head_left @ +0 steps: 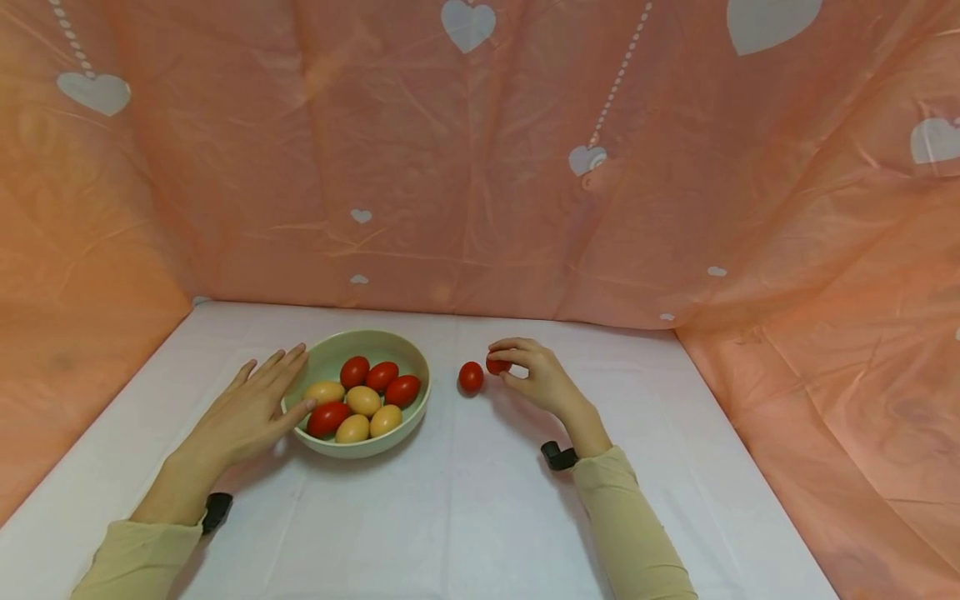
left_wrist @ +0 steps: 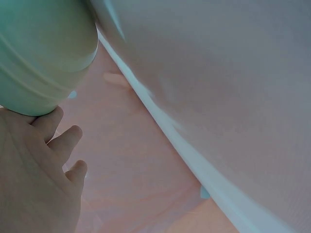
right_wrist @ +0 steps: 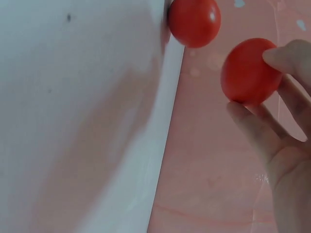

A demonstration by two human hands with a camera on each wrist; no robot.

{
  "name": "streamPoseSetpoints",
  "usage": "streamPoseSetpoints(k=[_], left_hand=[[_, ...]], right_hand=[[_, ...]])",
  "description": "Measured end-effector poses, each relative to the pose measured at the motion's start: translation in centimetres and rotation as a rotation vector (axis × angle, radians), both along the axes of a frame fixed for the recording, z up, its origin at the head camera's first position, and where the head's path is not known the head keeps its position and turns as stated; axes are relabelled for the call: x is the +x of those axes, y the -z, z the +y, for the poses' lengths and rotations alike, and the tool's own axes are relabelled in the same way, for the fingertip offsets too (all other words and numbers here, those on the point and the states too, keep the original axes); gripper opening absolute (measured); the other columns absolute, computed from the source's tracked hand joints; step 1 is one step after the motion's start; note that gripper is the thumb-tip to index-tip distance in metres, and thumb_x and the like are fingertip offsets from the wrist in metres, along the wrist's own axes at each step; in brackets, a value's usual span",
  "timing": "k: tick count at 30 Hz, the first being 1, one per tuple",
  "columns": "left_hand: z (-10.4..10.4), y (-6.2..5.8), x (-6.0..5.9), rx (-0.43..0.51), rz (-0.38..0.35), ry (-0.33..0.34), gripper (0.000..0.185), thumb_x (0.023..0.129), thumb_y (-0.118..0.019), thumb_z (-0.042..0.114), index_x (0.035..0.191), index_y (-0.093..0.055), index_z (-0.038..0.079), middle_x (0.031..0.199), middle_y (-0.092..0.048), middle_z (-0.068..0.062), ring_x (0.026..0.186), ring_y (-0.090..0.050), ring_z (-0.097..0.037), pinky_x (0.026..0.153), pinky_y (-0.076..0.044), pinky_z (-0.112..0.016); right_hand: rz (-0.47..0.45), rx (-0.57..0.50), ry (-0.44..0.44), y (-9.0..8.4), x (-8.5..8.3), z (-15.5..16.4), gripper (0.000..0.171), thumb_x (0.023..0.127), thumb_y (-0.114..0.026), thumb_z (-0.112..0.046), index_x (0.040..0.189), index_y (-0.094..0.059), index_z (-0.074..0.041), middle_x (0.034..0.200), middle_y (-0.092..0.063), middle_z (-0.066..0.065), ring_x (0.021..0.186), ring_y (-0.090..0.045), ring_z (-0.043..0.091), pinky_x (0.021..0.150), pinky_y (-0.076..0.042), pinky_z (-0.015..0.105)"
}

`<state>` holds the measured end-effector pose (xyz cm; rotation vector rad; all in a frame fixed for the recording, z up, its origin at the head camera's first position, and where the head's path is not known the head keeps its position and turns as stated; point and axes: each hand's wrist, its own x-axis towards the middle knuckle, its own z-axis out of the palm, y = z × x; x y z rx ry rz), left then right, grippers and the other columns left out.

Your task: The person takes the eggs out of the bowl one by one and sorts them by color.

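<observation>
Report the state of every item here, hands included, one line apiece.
White cloth: spread, lightly creased
Pink drape: hanging, wrinkled
Bowl: upright, partly filled
Four red ovals: inside bowl
Four yellow ovals: inside bowl
Loose red oval: outside bowl, ungripped
Left hand: fingers extended, touching bowl
Right hand: pinching another red oval

I see a pale green bowl point(head_left: 356, 451). In it are four red egg shapes point(head_left: 382, 377) and four yellow egg shapes point(head_left: 363, 401). The two loose egg shapes point(head_left: 471, 377) are red too. The table cloth point(head_left: 510, 525) is plain white. The wall cloth point(head_left: 225, 167) is orangey pink, with whitish hearts point(head_left: 468, 25) and pale dotted lines point(head_left: 619, 79). The sleeves point(head_left: 637, 533) are light yellowy green, and the little wrist things point(head_left: 217, 512) are black.
</observation>
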<state>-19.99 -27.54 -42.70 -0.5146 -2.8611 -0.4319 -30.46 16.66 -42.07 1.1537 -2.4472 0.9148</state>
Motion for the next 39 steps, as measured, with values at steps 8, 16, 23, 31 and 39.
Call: streamPoseSetpoints(k=[8,16,23,31,39], left_hand=[[0.0,0.0,0.0,0.004,-0.005,-0.001,0.08,0.103,-0.056,0.05,0.158,-0.036,-0.005,0.166,-0.032,-0.024,0.15,-0.029,-0.05,0.122,-0.017,-0.07],[0.0,0.0,-0.1,0.003,-0.011,-0.005,0.081,0.104,-0.054,0.051,0.159,-0.034,-0.004,0.166,-0.031,-0.024,0.15,-0.029,-0.05,0.123,-0.016,-0.069],[-0.1,0.1,-0.1,-0.006,0.011,0.004,0.08,0.104,-0.055,0.05,0.16,-0.034,-0.003,0.166,-0.032,-0.023,0.15,-0.03,-0.049,0.122,-0.018,-0.069],[-0.1,0.1,0.0,-0.006,0.008,0.0,0.08,0.104,-0.055,0.05,0.16,-0.033,-0.004,0.165,-0.032,-0.024,0.15,-0.03,-0.05,0.122,-0.018,-0.069],[0.0,0.1,0.0,-0.009,0.006,-0.003,0.08,0.104,-0.054,0.05,0.16,-0.034,-0.003,0.166,-0.032,-0.023,0.15,-0.03,-0.049,0.122,-0.019,-0.069]], right_hand=[[-0.21,0.067,0.018,0.1,0.1,0.4,0.031,0.09,-0.072,0.007,0.119,-0.077,-0.003,0.131,-0.069,0.01,0.128,-0.061,0.033,0.111,-0.049,0.049],[-0.281,0.139,0.023,0.5,-0.1,0.4,0.032,0.092,-0.071,0.005,0.122,-0.076,-0.003,0.131,-0.069,0.011,0.128,-0.061,0.032,0.11,-0.051,0.048],[-0.327,0.147,0.033,1.1,-0.3,0.3,0.036,0.09,-0.07,0.008,0.124,-0.075,-0.004,0.131,-0.069,0.011,0.124,-0.063,0.032,0.105,-0.055,0.044],[-0.308,0.112,0.03,1.4,-0.4,0.0,0.041,0.09,-0.077,0.0,0.13,-0.069,0.0,0.131,-0.067,0.014,0.12,-0.064,0.031,0.103,-0.057,0.042],[-0.236,0.129,0.04,1.5,-0.3,-0.4,0.045,0.089,-0.08,-0.002,0.132,-0.068,-0.002,0.129,-0.063,0.015,0.115,-0.062,0.031,0.102,-0.056,0.045]])
